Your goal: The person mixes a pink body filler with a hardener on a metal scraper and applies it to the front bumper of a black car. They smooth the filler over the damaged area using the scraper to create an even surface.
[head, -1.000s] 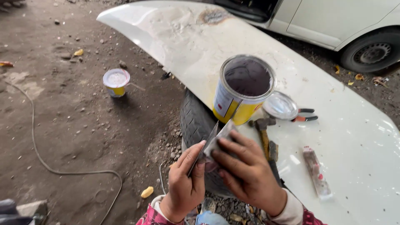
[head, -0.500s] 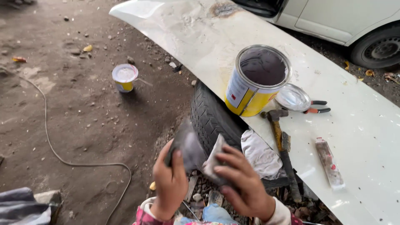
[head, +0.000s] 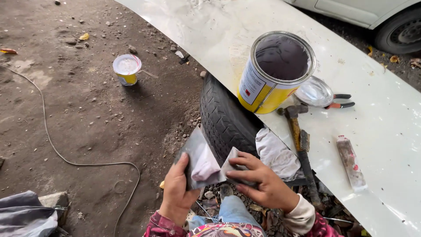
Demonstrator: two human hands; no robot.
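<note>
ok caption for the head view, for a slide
Left hand holds a flat spreader smeared with pale putty, right hand scraping it with a second blade, beside an open can.

Yellow can (head: 274,72), white panel (head: 386,131), black tyre (head: 226,118), seemingly pinkish-smeared grey spreader (head: 199,162).

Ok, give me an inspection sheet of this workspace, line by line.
Surface: white car panel resting on a tyre.
Job's things: left hand holds a flat scraper smeared with pale paste; right hand holds a second scraper against it.
Clutter: open big can, lid, pliers, hammer, tube, rag, small can.
Fingers: both hands closed on scrapers.
Cables: thin cord on dirt.
Surroundings: parked car.
</note>
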